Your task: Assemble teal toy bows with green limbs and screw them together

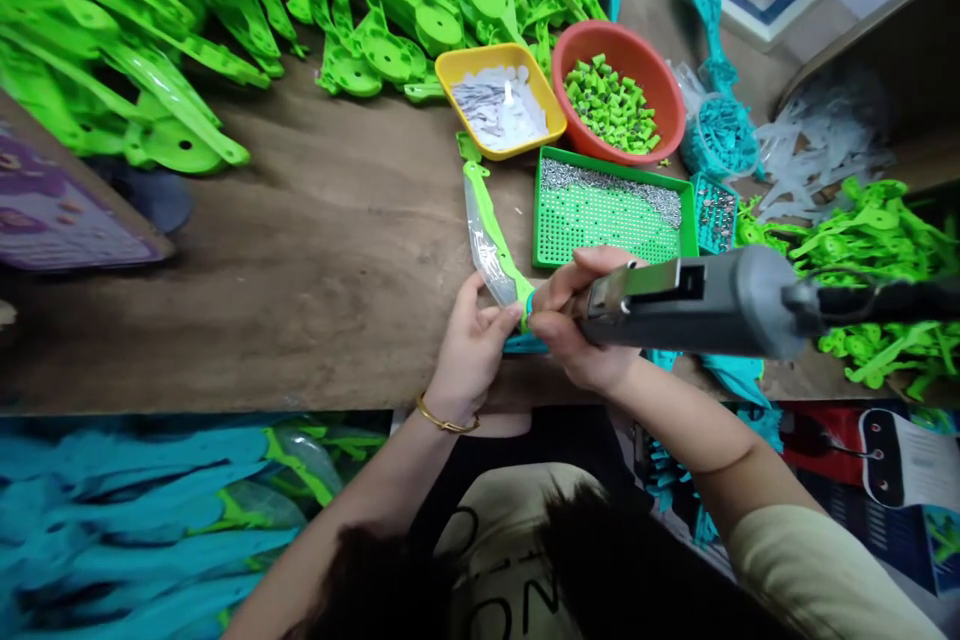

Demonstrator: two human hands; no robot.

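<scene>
My left hand pinches the near end of a bright green plastic part with a clear curved panel along its left side. My right hand is wrapped round the front of a grey electric screwdriver, whose cord runs off to the right. The tool's tip meets the green part's near end, close to my left fingers; the exact contact is hidden by my right fingers. Beneath both hands lies a teal plastic piece, mostly covered.
Behind my hands stand a green tray of screws, a yellow dish with pale strips, and a red bowl of small green pieces. Green parts heap up at the back left. Finished-looking teal parts lie below the table edge.
</scene>
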